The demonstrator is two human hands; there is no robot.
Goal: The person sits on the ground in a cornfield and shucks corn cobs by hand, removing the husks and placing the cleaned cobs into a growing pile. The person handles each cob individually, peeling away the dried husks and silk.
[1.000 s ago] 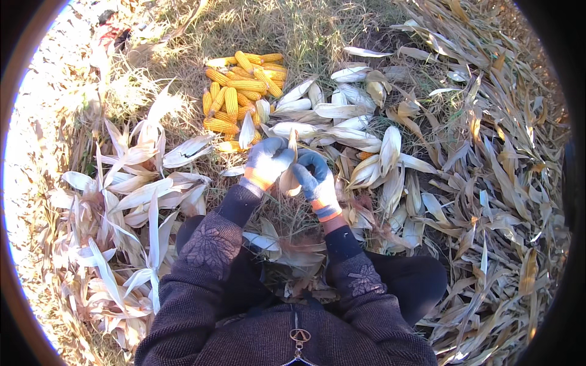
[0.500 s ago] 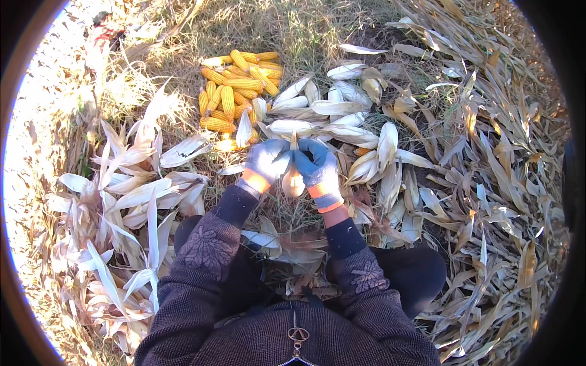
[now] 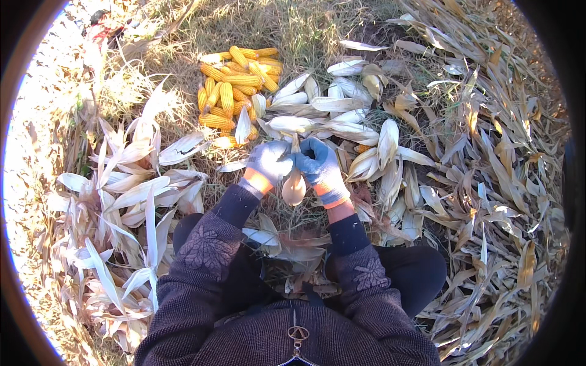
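Observation:
Both hands wear grey-blue work gloves with orange cuffs and meet in front of me. Between them is an ear of corn in its dry husk [image 3: 293, 188], its pale rounded end hanging toward me and its narrow tip pointing away. My left hand [image 3: 268, 163] is closed on the ear from the left. My right hand [image 3: 318, 161] pinches it from the right, fingers curled. The gloves cover the ear's middle. Just beyond them lie unhusked corn ears [image 3: 351, 131], and a pile of husked yellow corn cobs [image 3: 235, 85] sits farther off to the left.
A heap of loose dry husks [image 3: 131, 189] lies to my left. Dry corn stalks and leaves [image 3: 500, 232] cover the ground on my right. My folded legs [image 3: 409, 277] flank a few husks [image 3: 299, 250] near me. Dry grass [image 3: 317, 30] spreads beyond the cobs.
My right hand has shifted slightly right and its fingers are more curled. More of the ear's rounded end shows below the gloves, a little nearer me.

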